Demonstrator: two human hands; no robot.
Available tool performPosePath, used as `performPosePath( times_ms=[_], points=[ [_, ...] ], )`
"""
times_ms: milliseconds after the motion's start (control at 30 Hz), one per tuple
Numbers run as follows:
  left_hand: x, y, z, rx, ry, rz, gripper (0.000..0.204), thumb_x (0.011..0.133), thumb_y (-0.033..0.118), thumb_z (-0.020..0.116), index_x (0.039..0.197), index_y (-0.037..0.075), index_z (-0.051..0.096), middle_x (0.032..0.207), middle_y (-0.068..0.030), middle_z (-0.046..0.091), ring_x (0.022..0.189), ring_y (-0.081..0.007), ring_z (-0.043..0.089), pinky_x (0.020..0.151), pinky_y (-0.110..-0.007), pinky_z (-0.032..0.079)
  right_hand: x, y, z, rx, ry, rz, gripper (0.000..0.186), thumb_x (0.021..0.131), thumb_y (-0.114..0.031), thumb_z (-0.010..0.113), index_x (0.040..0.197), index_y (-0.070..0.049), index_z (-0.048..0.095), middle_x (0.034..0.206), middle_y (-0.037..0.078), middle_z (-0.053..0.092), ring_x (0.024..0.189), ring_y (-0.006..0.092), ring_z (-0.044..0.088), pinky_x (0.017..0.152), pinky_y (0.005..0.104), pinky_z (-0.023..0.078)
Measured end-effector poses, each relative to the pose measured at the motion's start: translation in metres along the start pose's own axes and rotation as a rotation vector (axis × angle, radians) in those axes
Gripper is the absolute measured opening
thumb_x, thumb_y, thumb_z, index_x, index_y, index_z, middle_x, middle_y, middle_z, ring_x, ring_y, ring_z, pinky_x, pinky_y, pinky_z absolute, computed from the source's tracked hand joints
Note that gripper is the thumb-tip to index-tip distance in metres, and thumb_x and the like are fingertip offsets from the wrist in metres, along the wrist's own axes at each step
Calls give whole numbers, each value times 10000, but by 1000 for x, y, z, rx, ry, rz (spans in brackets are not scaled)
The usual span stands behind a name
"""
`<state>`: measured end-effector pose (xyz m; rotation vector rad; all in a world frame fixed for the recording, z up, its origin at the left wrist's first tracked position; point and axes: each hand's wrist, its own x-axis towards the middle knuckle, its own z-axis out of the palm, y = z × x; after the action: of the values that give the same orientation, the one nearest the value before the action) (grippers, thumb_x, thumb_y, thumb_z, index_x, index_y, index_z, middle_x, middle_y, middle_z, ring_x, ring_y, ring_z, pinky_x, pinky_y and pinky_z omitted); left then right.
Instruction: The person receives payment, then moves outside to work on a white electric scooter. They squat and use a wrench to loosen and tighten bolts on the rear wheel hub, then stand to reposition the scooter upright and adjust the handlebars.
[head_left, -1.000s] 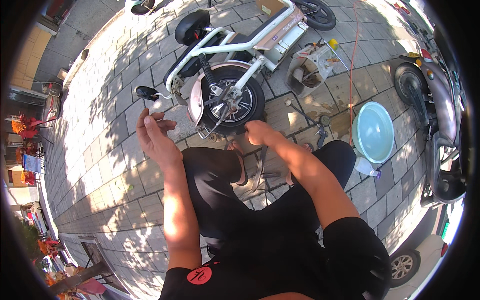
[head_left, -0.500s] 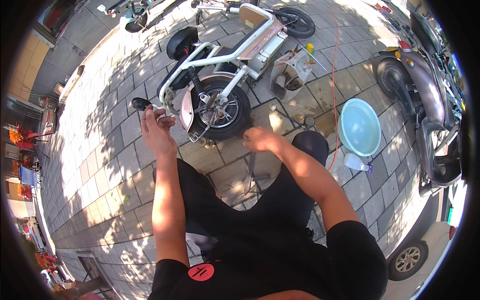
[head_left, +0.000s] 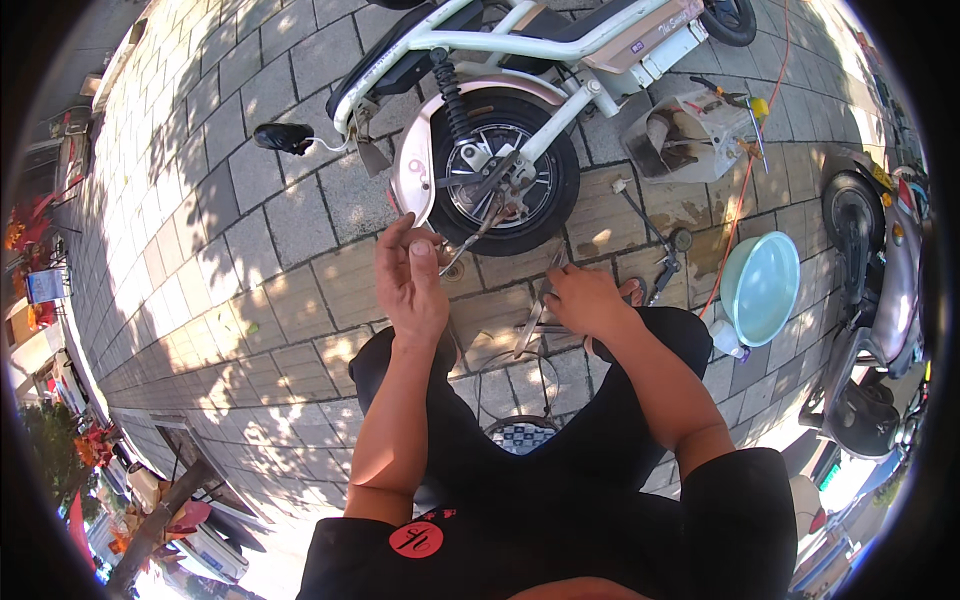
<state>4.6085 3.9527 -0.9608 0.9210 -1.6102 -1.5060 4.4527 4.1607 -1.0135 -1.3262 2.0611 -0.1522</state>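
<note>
Beside the rear wheel (head_left: 533,192), a bin (head_left: 718,152) holds apparent tools (head_left: 735,98).

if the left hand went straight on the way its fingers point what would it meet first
Likely the pink rear fender, just beyond the left hand in this view, though depth is unclear.

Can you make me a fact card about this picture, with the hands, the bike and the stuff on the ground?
Left hand: raised, looks empty, near the pinkish rear fender
Right hand: low, fingers curled; can't tell if it grips something
Bike: white-framed scooter with a black-tyred rear wheel
Ground: grey paving
Tub: round, pale blue-green, on the right
Beside tub: orange cord, small bottle
Light: sunny patches and shade
</note>
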Motion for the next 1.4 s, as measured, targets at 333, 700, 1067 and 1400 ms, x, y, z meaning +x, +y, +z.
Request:
performPosePath(
  times_ms=[333,700,1067,1400],
  points=[
    [-130,68,-282,-373,1029,-989,630,1029,569,567,1484,146,462,1233,-76,635,953,-266,649,823,-419,517,-128,-121,-32,771,-190,410,428,1001,-276,706,1284,42,662,903,101,734,759,169,699,717,329,559],
    [-208,217,-483,197,742,-1306,542,1026,518,621,1378,114,542,1073,-86,691,744,-231,701,561,-363,519,-50,-217,-243,979,443,557,339,1024,-287,672,1171,18,699,832,45,689,609,123,627,579,298,507],
    [66,230,-510,232,378,-1005,588,1029,509,624,1414,72,539,1150,-102,688,847,-246,720,612,-354,540,29,-267,-210,1171,275,824,351,985,-360,700,980,-9,686,797,70,682,568,167,633,513,338,503],
    [343,289,-531,425,211,-931,646,1040,520,621,1463,53,480,1252,-148,661,1005,-313,711,760,-441,571,144,-316,-196,1167,379,1056,424,955,-416,671,922,3,728,675,146,697,566,277,698,576,424,565]
  ],
)
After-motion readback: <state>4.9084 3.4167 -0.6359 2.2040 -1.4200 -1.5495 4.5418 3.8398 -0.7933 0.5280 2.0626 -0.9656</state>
